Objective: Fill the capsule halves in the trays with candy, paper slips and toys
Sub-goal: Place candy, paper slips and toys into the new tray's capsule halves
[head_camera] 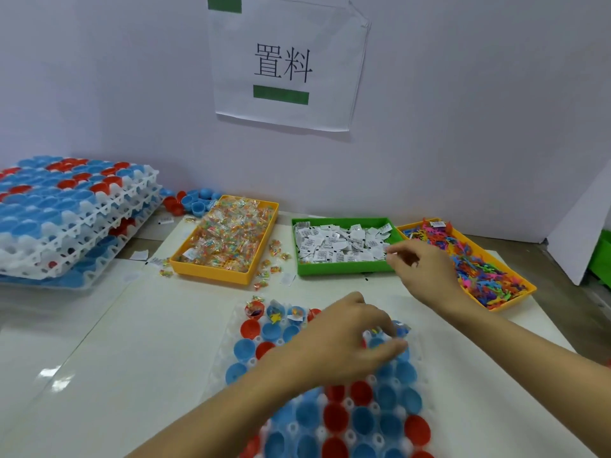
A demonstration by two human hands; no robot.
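Left hand (347,338) pinches candy packet (373,332) over capsule tray (330,391); rt hand (425,264) fingers curled at green slip bin (340,267), grip content unclear.

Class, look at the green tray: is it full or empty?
Full: the green tray is heaped with white paper slips nearly to its rim.

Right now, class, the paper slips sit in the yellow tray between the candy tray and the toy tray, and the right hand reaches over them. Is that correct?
One detail is wrong: the tray colour. The head view shows the paper slips in a green tray, not a yellow one. It does lie between the candy tray and the toy tray, with the right hand reaching over its right end.
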